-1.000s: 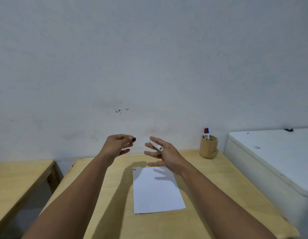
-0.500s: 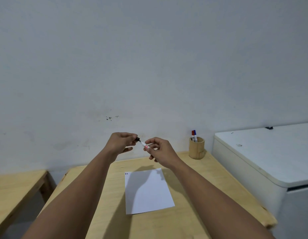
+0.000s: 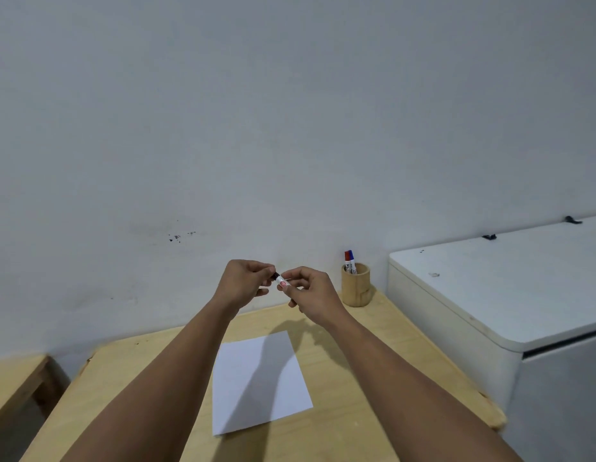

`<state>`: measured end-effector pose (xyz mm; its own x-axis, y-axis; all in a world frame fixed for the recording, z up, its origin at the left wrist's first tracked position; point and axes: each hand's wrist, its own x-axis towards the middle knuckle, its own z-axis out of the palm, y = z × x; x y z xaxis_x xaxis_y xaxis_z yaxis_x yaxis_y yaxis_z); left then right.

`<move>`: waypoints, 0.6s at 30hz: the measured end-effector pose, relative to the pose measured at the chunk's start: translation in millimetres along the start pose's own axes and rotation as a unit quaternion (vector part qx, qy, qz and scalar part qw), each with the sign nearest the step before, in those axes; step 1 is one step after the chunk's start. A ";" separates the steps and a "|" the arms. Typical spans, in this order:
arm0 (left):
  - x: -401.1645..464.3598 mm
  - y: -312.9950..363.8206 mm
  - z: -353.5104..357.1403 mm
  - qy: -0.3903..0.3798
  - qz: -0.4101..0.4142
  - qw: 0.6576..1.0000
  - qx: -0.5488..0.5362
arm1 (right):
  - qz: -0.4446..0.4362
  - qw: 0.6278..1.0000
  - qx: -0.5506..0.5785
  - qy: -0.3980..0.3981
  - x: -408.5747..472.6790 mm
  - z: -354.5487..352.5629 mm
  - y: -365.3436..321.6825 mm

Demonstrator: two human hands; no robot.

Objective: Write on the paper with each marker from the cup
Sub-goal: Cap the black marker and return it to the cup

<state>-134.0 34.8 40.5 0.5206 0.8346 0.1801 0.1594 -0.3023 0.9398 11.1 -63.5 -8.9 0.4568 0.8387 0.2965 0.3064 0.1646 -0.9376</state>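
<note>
Both hands are raised above the far edge of the wooden table (image 3: 383, 355). My right hand (image 3: 311, 290) grips a white marker (image 3: 282, 282) by its barrel. My left hand (image 3: 244, 281) pinches the marker's black cap (image 3: 275, 276), which sits at the marker's end. A white sheet of paper (image 3: 258, 381) lies flat on the table below my forearms. The bamboo cup (image 3: 356, 285) stands at the table's far right corner, with a red marker (image 3: 347, 258) and a blue marker (image 3: 352, 258) upright in it.
A white chest-like appliance (image 3: 496, 288) stands against the table's right side, higher than the tabletop. A second wooden table (image 3: 13, 381) is at the lower left. A grey wall (image 3: 290, 128) rises just behind the table.
The hands came together: a second ago the left held the cap apart from the marker in the right, and now cap and marker meet. The camera has also shifted.
</note>
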 end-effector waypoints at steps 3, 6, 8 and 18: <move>9.0 -0.2 28.4 0.001 0.011 1.000 0.011 | 0.005 1.000 0.003 0.027 7.8 -16.2 13.3; 20.5 0.1 54.2 -0.050 -0.016 0.999 -0.001 | 0.020 0.999 -0.001 0.039 14.6 -40.2 33.4; 31.6 1.2 72.0 -0.088 -0.039 0.995 -0.026 | 0.035 0.998 -0.012 0.051 24.8 -59.7 44.9; 104.2 -56.2 184.2 -0.095 -0.046 0.985 0.136 | -0.001 0.963 -0.055 0.264 119.8 -164.5 48.3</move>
<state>65.8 53.9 -47.0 0.6367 0.7710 0.0154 0.4184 -0.3621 0.8330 218.1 -40.5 11.3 0.8077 0.4531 0.3773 0.3812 0.0868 -0.9204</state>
